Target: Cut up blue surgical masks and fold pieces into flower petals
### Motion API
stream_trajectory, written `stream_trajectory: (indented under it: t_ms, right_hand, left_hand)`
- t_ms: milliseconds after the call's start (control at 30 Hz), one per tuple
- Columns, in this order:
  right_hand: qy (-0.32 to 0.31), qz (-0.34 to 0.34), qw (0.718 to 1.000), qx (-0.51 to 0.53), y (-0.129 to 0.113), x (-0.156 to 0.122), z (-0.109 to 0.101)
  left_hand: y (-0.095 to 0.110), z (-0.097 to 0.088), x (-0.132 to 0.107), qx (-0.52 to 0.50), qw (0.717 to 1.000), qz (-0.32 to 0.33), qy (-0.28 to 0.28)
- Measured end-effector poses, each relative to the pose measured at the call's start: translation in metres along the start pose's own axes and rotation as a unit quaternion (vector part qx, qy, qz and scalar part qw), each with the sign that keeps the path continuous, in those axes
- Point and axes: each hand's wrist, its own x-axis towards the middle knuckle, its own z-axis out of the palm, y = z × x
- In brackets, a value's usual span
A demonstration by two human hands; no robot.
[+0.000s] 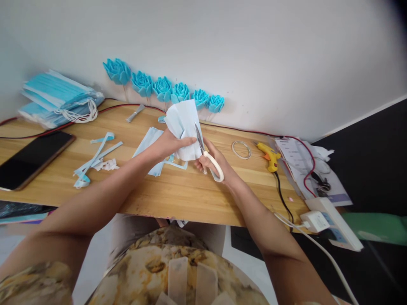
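Over a wooden table (197, 199), the left hand (171, 143) holds a pale blue sheet (182, 117) and the right hand (219, 159) white-handled scissors (211, 160) against its right side; six blue artificial roses (163, 88) stand behind, a smartphone (34, 159) and stacked face masks (57, 92) lie left, a yellow glue gun (270, 157) right

Person's left hand (173, 143) and right hand (216, 159) bare. Below them: blotchy tan-brown-cream print top (136, 277), two pale strips (178, 277) up front, matching short left sleeve (38, 283); greyish trousers (127, 233) between top and hands.
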Motion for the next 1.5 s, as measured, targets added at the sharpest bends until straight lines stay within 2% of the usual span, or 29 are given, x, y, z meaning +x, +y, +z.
stream_trajectory:
  t_ms: [400, 633, 1500]
  right_hand:
    - [0.02, -0.012, 0.999, -0.026, -0.0032, -0.0027, -0.0002]
    - [0.029, -0.009, 0.999, -0.02, -0.0053, -0.0053, 0.0028]
    - [0.052, 0.003, 0.999, 0.013, -0.0045, -0.0054, 0.0064]
  left_hand:
    - [-0.0054, 0.002, -0.0002, 0.001, 1.0, 0.003, 0.004]
    - [-0.0053, 0.0017, -0.0006, -0.016, 1.0, 0.011, -0.014]
    - [-0.003, 0.0033, -0.0001, -0.03, 0.999, 0.013, -0.006]
